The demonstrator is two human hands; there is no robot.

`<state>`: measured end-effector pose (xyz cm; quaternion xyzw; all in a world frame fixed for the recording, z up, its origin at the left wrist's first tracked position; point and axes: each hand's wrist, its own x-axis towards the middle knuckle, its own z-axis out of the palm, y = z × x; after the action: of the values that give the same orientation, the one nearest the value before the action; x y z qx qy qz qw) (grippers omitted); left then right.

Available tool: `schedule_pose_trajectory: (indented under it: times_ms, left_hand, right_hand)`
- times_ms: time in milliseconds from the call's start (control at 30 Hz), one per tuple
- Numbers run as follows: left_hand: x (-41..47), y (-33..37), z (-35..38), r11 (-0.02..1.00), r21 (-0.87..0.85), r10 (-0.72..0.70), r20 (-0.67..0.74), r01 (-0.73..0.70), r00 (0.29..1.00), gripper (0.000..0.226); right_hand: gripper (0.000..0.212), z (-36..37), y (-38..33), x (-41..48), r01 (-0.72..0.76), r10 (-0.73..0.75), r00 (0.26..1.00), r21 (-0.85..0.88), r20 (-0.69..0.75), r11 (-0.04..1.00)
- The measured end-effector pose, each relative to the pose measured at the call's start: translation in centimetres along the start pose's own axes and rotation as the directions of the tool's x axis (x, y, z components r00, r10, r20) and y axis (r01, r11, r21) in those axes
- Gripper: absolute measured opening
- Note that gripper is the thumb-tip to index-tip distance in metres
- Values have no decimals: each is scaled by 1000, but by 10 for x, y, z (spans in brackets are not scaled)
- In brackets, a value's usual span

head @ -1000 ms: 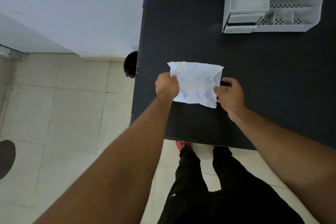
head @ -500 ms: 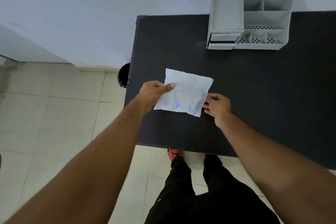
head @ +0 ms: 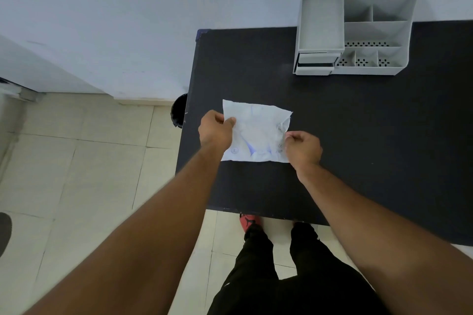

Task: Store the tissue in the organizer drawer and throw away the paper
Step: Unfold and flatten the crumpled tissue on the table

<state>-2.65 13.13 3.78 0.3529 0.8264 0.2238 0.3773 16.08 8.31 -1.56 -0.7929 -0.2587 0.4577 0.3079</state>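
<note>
Black tabletop (head: 358,135) under me: the crumpled white sheet (head: 256,133) spans between my hands, long axis side to side. My left hand (head: 216,133) pinches its left edge, my right hand (head: 303,148) its right. Beyond my right hand, well apart, I see the organizer (head: 358,33); its drawer (head: 316,61) faces me.

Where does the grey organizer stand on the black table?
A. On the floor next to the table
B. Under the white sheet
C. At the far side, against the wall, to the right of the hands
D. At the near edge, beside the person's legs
C: the organizer stands at the far side of the table, against the wall, beyond and to the right of both hands.
</note>
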Motion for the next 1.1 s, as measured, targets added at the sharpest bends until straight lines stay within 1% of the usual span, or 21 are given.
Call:
schedule_pose_trajectory:
  times_ms: [33,67,100,133,200,233,267,300,333,367,400,433,500,633,700,800,867,933,1000,1100]
  left_hand:
    - [1,-1,-1,999,-8,-34,-16,34,999,11]
    - [0,-1,-2,997,-32,-75,-29,74,997,15]
    - [-1,-3,-4,995,-39,-92,-35,90,995,24]
    - [-2,-4,-4,998,12,-63,-45,64,997,34]
    - [-8,-8,0,973,211,111,-74,-93,991,49]
    - [-12,-10,4,951,258,189,-50,-170,981,50]
    - [-17,-11,11,944,244,223,23,-222,975,46]
    - [-23,-13,18,945,208,225,141,-251,964,39]
    - [-28,-17,27,938,202,223,267,-281,938,33]
    - [-33,-20,34,912,231,240,367,-338,899,30]
    - [-38,-24,42,875,268,262,440,-404,859,31]
    - [-43,-28,49,840,293,283,482,-457,829,35]
    - [-50,-33,59,810,310,311,492,-498,813,43]
    - [-55,-35,71,788,366,343,407,-496,846,42]
    - [-55,-34,74,809,345,345,378,-477,859,38]
    - [-51,-32,77,852,265,328,405,-452,854,30]
    - [-48,-32,76,897,195,286,427,-396,858,24]
    - [-43,-33,74,929,152,249,419,-338,873,21]
    - [-38,-35,73,953,114,208,425,-280,881,19]
    - [-35,-35,75,988,19,129,465,-155,876,19]
  right_hand:
    - [15,-1,0,1,-26,26,1000,48,3,999]
    - [14,-3,0,2,-57,55,998,96,21,994]
    - [13,-5,1,3,-80,73,996,127,60,989]
    - [13,-7,1,3,-91,75,991,139,111,986]
    - [11,-9,3,3,-102,71,978,151,195,983]
    - [10,-9,5,3,-116,79,973,165,217,979]
    - [9,-9,7,2,-135,92,968,178,233,975]
    - [9,-9,9,2,-158,108,963,191,247,969]
    - [10,-9,10,1,-184,128,958,207,258,961]
    - [12,-9,10,1,-208,144,951,223,272,952]
    - [13,-10,10,1,-225,151,944,239,292,944]
    - [13,-11,10,0,-237,152,936,251,316,939]
    - [14,-14,10,-1,-253,151,922,257,358,933]
    - [17,-22,14,3,-211,129,919,186,372,960]
    - [15,-24,16,6,-173,111,921,137,373,975]
    - [17,-26,18,9,-156,106,918,103,383,982]
    - [18,-26,19,10,-157,115,926,88,359,984]
    - [17,-26,20,10,-136,106,933,64,345,989]
    - [17,-26,22,8,-90,68,925,42,374,995]
    - [19,-23,22,3,-4,8,901,-12,433,1000]
